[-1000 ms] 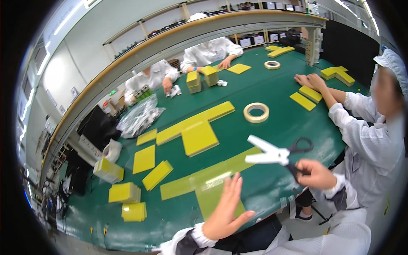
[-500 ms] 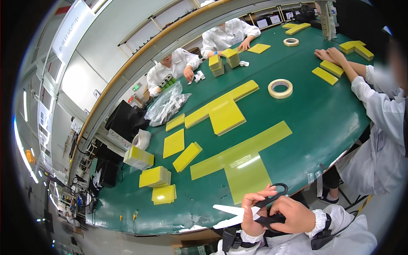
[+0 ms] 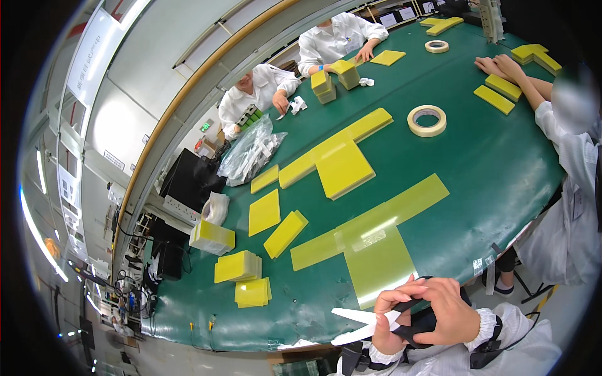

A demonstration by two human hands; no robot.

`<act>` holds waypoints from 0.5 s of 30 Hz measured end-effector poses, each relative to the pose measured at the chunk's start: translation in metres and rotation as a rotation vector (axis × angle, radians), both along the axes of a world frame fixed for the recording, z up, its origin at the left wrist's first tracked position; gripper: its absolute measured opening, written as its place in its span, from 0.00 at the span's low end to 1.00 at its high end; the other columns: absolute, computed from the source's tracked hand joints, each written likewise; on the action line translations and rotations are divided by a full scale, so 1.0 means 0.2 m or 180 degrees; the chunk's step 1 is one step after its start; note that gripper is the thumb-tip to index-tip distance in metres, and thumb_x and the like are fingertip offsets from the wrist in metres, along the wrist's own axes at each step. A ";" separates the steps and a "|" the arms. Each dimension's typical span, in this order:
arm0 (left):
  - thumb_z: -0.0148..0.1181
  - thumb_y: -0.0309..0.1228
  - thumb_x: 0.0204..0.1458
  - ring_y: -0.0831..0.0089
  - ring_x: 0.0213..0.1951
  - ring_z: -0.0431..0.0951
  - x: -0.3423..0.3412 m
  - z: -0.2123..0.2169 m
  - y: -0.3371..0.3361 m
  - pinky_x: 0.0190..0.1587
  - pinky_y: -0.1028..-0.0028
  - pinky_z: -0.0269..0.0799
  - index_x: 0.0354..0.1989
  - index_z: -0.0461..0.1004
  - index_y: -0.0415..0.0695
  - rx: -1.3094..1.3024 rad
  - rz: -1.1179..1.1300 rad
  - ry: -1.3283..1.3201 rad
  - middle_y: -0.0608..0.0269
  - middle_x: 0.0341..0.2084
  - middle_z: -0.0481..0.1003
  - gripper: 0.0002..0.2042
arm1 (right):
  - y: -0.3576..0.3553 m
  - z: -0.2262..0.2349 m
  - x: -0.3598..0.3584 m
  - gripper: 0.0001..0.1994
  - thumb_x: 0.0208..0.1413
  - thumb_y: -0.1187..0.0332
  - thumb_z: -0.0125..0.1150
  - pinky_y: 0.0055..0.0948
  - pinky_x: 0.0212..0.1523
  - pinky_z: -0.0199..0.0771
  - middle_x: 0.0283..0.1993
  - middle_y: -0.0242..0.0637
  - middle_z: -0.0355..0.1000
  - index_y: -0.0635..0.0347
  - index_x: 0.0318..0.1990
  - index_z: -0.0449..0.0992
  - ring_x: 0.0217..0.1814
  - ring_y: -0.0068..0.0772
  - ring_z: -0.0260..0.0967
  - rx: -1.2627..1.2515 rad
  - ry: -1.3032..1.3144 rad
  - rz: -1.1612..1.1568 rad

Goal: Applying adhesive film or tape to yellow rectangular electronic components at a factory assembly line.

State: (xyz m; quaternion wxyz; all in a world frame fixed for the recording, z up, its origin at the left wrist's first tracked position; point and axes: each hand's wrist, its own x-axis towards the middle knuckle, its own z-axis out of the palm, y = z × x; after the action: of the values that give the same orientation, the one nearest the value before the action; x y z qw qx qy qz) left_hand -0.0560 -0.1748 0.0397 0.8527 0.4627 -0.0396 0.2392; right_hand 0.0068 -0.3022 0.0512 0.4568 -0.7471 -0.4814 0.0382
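Note:
A pair of scissors (image 3: 359, 333) with white blades and black handles is held over the table's front edge, blades parted and pointing left. My left hand (image 3: 387, 338) is closed round them near the pivot. Wrapped over the black handles, my right hand (image 3: 453, 314) hides most of both loops. Just beyond my hands lies a thin, see-through yellow T-shaped sheet (image 3: 381, 260), with a clear strip across its joint. Farther off sits a thicker stack of yellow T-shaped pieces (image 3: 345, 169).
Yellow stacks (image 3: 235, 266) and single pieces (image 3: 264, 212) cover the green table's (image 3: 476, 150) left side. A tape roll (image 3: 427, 120) lies beyond the sheets, and a plastic bag (image 3: 251, 156) is at far left. Co-workers sit opposite; another person's hands (image 3: 498, 66) rest at right.
My right hand has come up over the upper handle loop, which showed before. The scissors stay in both hands with blades apart. The whole view has shifted slightly.

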 end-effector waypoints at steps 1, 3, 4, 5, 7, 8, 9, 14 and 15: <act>0.38 0.53 0.57 0.50 0.58 0.61 0.01 -0.02 0.01 0.66 0.53 0.30 0.41 0.63 0.39 0.0122 -0.0090 -0.0075 0.38 0.47 0.69 0.25 | 0.00 0.00 0.01 0.35 0.30 0.58 0.73 0.41 0.50 0.54 0.47 0.44 0.61 0.64 0.46 0.63 0.50 0.45 0.58 0.0012 0.0008 -0.0003; 0.39 0.52 0.57 0.50 0.59 0.59 0.02 0.00 0.03 0.66 0.54 0.29 0.42 0.63 0.40 0.0320 -0.0205 0.0110 0.38 0.48 0.68 0.24 | -0.01 0.00 0.02 0.35 0.31 0.57 0.71 0.39 0.47 0.53 0.44 0.43 0.62 0.65 0.47 0.62 0.47 0.43 0.61 -0.0170 0.0137 0.0126; 0.40 0.51 0.57 0.51 0.61 0.58 0.03 0.00 0.04 0.66 0.54 0.28 0.43 0.63 0.40 0.0509 -0.0298 0.0297 0.38 0.49 0.67 0.23 | 0.00 -0.02 0.03 0.35 0.31 0.57 0.71 0.39 0.47 0.53 0.44 0.43 0.62 0.65 0.47 0.62 0.47 0.43 0.61 -0.0157 0.0144 0.0127; 0.45 0.54 0.52 0.51 0.60 0.59 0.04 0.03 0.04 0.65 0.52 0.37 0.50 0.60 0.39 0.0698 -0.0346 0.0648 0.36 0.53 0.63 0.29 | 0.01 -0.04 0.03 0.34 0.31 0.58 0.71 0.39 0.45 0.53 0.41 0.42 0.63 0.65 0.46 0.62 0.44 0.42 0.61 -0.0026 0.0173 0.0075; 0.50 0.54 0.50 0.52 0.61 0.56 0.06 0.05 0.02 0.64 0.54 0.37 0.55 0.56 0.41 0.0663 -0.0441 0.0682 0.36 0.57 0.58 0.32 | 0.01 -0.07 0.05 0.33 0.32 0.58 0.70 0.39 0.44 0.53 0.39 0.41 0.63 0.65 0.46 0.62 0.42 0.41 0.62 0.0118 0.0197 0.0015; 0.54 0.53 0.48 0.52 0.63 0.53 0.07 0.05 0.02 0.64 0.56 0.37 0.60 0.51 0.43 0.0616 -0.0531 0.0712 0.36 0.61 0.52 0.37 | 0.00 -0.07 0.07 0.33 0.31 0.59 0.70 0.39 0.43 0.53 0.38 0.41 0.63 0.65 0.45 0.62 0.40 0.42 0.62 0.0059 0.0358 0.0067; 0.60 0.53 0.44 0.53 0.65 0.47 0.07 0.00 0.03 0.64 0.59 0.37 0.65 0.42 0.47 0.0508 -0.0715 0.0659 0.37 0.64 0.42 0.45 | -0.01 -0.08 0.09 0.32 0.31 0.59 0.70 0.39 0.43 0.54 0.37 0.40 0.62 0.66 0.45 0.62 0.37 0.42 0.62 -0.0001 0.0521 0.0121; 0.59 0.49 0.46 0.53 0.67 0.40 0.05 -0.08 0.00 0.65 0.57 0.33 0.64 0.41 0.47 0.0701 -0.0230 0.0482 0.40 0.63 0.45 0.42 | -0.10 -0.09 0.22 0.31 0.37 0.56 0.71 0.35 0.35 0.62 0.30 0.41 0.64 0.67 0.44 0.63 0.30 0.41 0.62 -0.0040 0.0876 -0.0493; 0.56 0.42 0.49 0.53 0.67 0.40 0.04 -0.11 0.00 0.66 0.59 0.32 0.64 0.40 0.43 0.0808 -0.0493 0.0232 0.41 0.64 0.43 0.39 | -0.13 -0.10 0.25 0.29 0.41 0.56 0.68 0.34 0.34 0.63 0.29 0.40 0.64 0.66 0.44 0.63 0.30 0.38 0.62 0.0058 0.1213 -0.0563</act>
State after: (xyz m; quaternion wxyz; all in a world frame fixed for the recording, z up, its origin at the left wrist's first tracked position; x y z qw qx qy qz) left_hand -0.0471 -0.1756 0.0184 0.8042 0.5706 -0.0741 0.1488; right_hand 0.0559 -0.3279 0.0310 0.5479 -0.7615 -0.3192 0.1343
